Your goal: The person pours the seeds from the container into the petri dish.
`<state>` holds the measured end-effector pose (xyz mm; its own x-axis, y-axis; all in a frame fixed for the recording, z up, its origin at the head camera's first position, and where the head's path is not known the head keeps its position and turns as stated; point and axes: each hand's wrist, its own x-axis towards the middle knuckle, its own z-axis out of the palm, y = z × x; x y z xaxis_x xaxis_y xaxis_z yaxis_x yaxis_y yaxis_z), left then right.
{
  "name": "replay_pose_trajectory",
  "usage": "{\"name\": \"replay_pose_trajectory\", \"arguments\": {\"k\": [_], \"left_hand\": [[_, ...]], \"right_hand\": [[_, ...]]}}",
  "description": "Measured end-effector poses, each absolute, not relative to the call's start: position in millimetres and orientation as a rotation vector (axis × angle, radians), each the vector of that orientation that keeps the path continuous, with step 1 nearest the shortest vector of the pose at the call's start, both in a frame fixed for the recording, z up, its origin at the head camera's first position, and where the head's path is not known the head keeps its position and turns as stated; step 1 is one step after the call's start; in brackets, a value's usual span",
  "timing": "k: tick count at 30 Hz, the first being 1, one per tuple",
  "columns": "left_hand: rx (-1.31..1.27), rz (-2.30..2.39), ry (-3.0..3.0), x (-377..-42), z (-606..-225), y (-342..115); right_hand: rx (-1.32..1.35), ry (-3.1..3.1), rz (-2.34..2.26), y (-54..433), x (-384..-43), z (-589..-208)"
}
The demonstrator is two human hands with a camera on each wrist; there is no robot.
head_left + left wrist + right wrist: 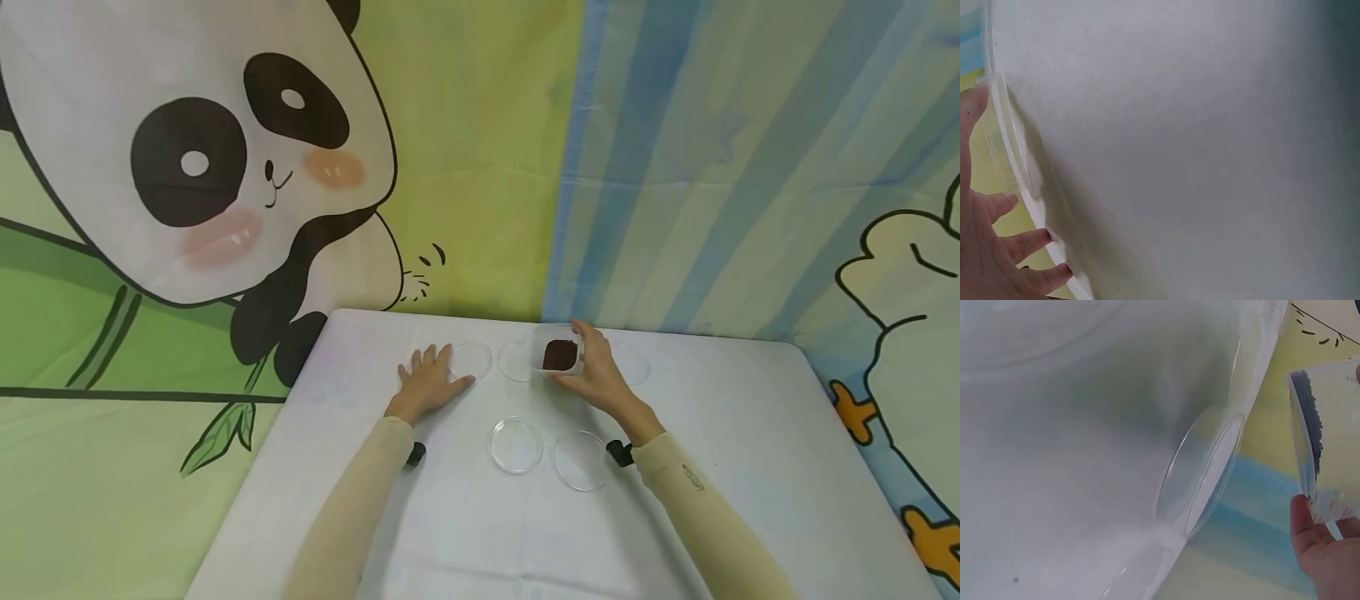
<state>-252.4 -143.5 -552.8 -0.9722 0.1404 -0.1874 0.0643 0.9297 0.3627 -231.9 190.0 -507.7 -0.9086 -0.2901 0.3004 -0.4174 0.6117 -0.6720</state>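
Note:
My right hand (602, 379) grips a clear, squarish plastic container (537, 350) at its right side, raised over the back of the table. Inside is dark brown, grainy material (560, 355), which lies against one wall in the right wrist view, where the container (1338, 425) looks tilted. At the back left, my left hand (429, 383) rests on the table with fingers spread. Its thumb and forefinger are at the edge of a clear round dish (491, 361); the left wrist view shows that dish (1007, 131) beside the fingers.
Another clear round dish (501, 363) sits partly behind the container, and one (648, 367) lies right of my right hand. Two more, a left dish (492, 450) and a right dish (557, 467), lie nearer me. A printed cloth (480, 158) hangs behind the white table (465, 533).

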Motion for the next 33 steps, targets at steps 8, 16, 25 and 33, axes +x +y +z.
{"name": "replay_pose_trajectory", "arguments": {"k": [8, 16, 25, 33], "left_hand": [[0.144, 0.528, 2.868, -252.4, -550.0, -143.7], [0.145, 0.534, 2.872, -250.6, -545.7, -142.6], [0.150, 0.543, 2.873, -251.8, -546.2, -143.6], [0.156, 0.553, 2.872, -252.5, -546.4, -144.2]], "right_hand": [[0.670, -2.680, 1.012, 162.7, -250.7, -506.9], [0.666, -2.730, 0.886, 140.1, -262.1, -501.5], [0.747, -2.648, 0.683, 124.3, -274.5, -507.1], [0.755, -2.675, 0.506, 113.4, -280.4, -508.9]]}}
